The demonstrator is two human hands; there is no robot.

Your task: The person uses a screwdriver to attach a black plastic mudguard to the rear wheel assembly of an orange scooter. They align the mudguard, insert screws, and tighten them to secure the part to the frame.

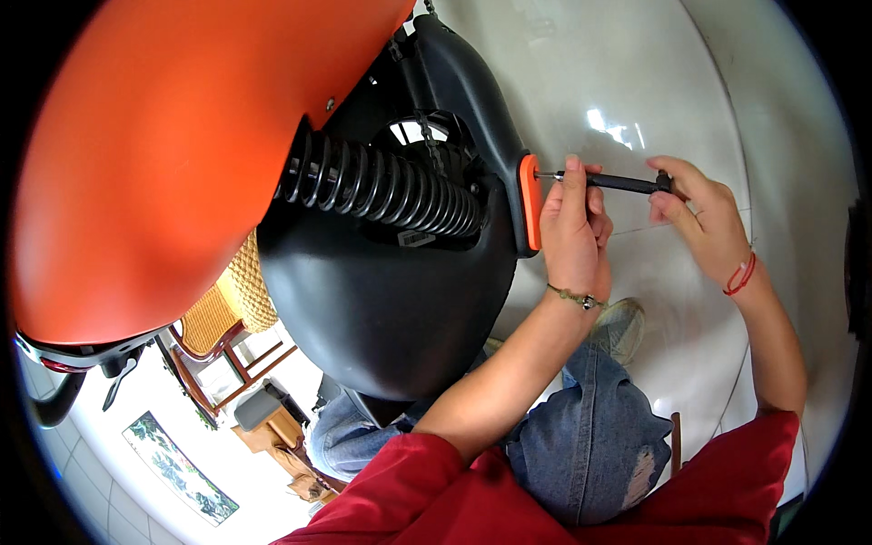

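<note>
Left hand (574, 238): fingers (572, 186) wrapped around the front end of the screwdriver (618, 183), pinching the shaft right beside the tip. Right hand (704, 218): fingertips (668, 168) closed on the rear end of the handle, thumb under it. Both hands are holding the tool; neither is open.

Screwdriver: slim, black grip, short bright metal shank, lying roughly horizontal in the upper right of centre. It spans the gap between the two hands, with the bare middle of the handle showing between them. The tip meets the orange reflector (529, 202), a narrow, upright rounded strip on the rear edge of the black fender (391, 300).

Outward from there:
- Black coil spring (381, 186) runs diagonally across the centre, above the fender bulge.
- Small white rectangular label (416, 239) on the black plastic just below the spring; print too small to tell.
- Large orange body panel (173, 154) fills the upper left.
- Glossy pale floor (636, 82) behind the hands, upper right.
- Red string bracelet on the right wrist, thin beaded band on the left.
- Red sleeves and blue jeans (590, 436) along the lower edge, one knee torn.
- Wooden chair (218, 345) and a framed green picture (177, 468) at lower left.
</note>
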